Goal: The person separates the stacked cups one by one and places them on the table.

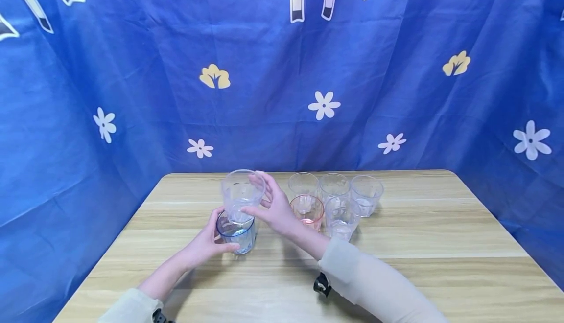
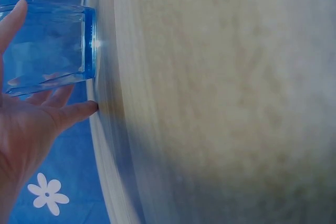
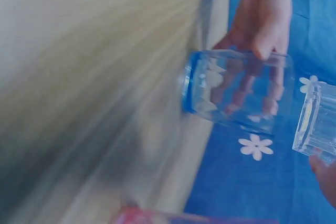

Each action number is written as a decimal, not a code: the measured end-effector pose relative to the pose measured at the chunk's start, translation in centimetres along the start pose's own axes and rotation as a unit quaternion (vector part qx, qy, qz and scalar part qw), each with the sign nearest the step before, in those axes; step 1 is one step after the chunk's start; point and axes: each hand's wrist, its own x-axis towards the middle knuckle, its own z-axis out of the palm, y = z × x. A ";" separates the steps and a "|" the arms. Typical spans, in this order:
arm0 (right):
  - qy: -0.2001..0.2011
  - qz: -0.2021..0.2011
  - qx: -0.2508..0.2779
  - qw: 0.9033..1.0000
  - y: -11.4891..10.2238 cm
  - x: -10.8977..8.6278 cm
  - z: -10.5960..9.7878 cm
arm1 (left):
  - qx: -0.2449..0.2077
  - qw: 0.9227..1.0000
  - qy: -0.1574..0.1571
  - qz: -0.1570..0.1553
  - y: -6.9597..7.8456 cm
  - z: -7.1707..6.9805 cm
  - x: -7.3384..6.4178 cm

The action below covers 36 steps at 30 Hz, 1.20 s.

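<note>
A blue-rimmed drinking glass stands upright on the table, its base tinted blue. My left hand holds it from the left, thumb on the near side and fingers behind, as the right wrist view also shows of this blue glass. Right above its mouth is a clear glass, upright, which my right hand grips from the right between thumb and fingers. In the right wrist view the clear glass is apart from the blue one, and only a little of my right hand shows.
To the right stands a group of glasses: a red-rimmed glass in front, a clear glass beside it, and more clear glasses behind. The wooden table ends at a blue patterned cloth at the back and sides.
</note>
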 end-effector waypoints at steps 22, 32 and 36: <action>0.045 -0.117 0.043 0.991 -4.1 -6.5 -9.9 | -0.028 0.999 -0.014 0.030 -0.2 -0.2 0.0; 0.087 -0.148 0.011 0.985 -5.1 -10.1 -15.8 | -0.031 0.999 -0.014 0.021 -0.5 -0.2 0.2; 0.112 -0.147 0.022 0.982 -5.1 -11.7 -17.9 | -0.036 0.999 -0.015 0.020 -0.5 -0.1 0.3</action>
